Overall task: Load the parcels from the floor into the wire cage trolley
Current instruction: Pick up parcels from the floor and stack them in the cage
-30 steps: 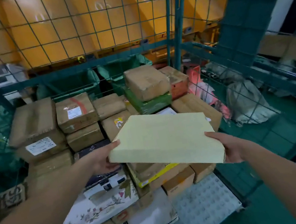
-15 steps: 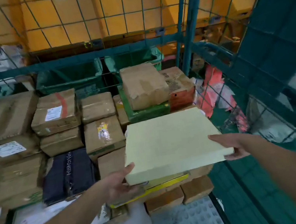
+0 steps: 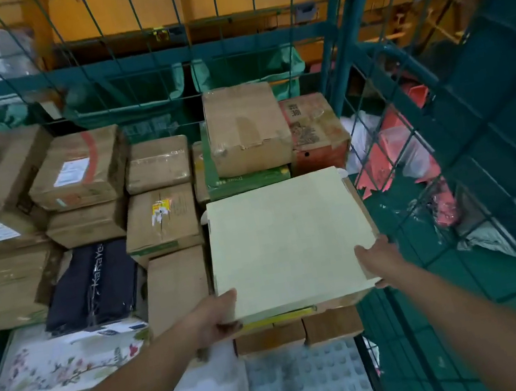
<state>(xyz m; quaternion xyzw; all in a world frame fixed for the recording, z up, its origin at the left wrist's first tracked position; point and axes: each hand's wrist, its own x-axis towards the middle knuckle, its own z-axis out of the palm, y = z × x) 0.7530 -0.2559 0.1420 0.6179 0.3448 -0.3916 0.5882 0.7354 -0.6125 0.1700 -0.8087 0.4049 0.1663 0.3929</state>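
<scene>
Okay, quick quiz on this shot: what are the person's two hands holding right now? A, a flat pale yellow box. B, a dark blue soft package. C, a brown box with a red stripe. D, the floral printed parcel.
A: the left hand and right hand grip the near corners of the flat pale yellow box, which lies on the cartons at the right of the stack.

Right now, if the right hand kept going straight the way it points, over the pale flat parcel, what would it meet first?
The right hand points up-left across the pale flat parcel. Past its far edge, the green box and the taped brown box on top of it look first in line, though depth is unclear.
</scene>
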